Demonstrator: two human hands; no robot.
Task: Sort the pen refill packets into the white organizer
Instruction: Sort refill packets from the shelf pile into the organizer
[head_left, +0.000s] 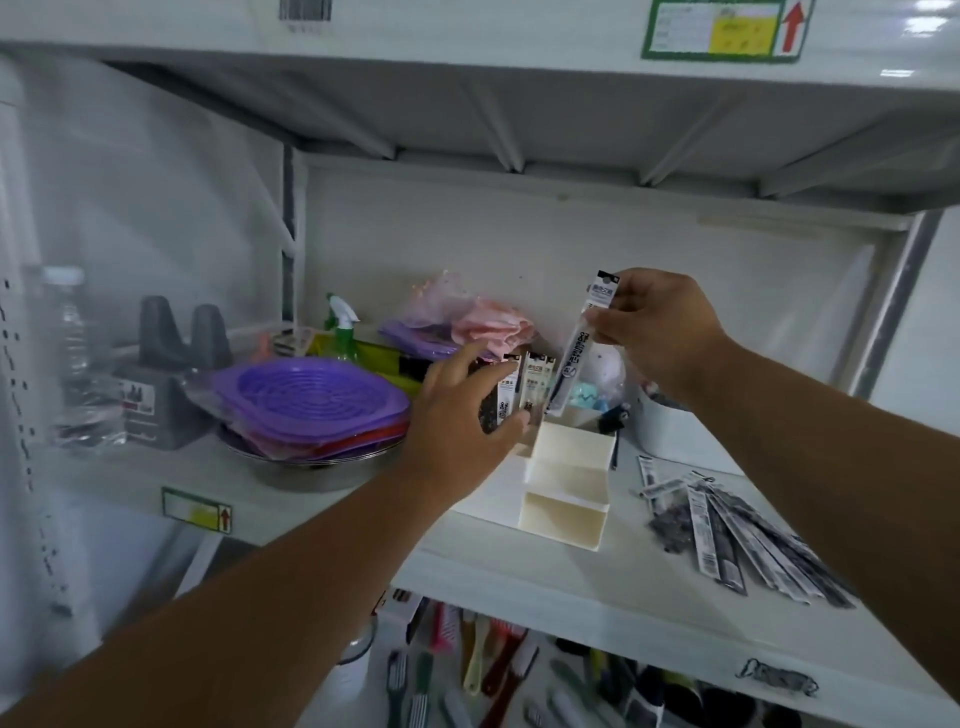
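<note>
Refill packet (579, 343) looks light, thin and floppy, so the right hand (654, 327) pinches its stiffer header end. Left hand (462, 410), fingers curled, steadies packets (524, 387) standing in the white organizer (566, 467)

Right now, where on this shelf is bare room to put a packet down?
Bare shelf lies in front of the organizer, up to the loose packets on the right. A narrow strip also lies between organizer and packets. Left of the organizer is crowded: metal bowl with purple trays, and the left hand.
</note>
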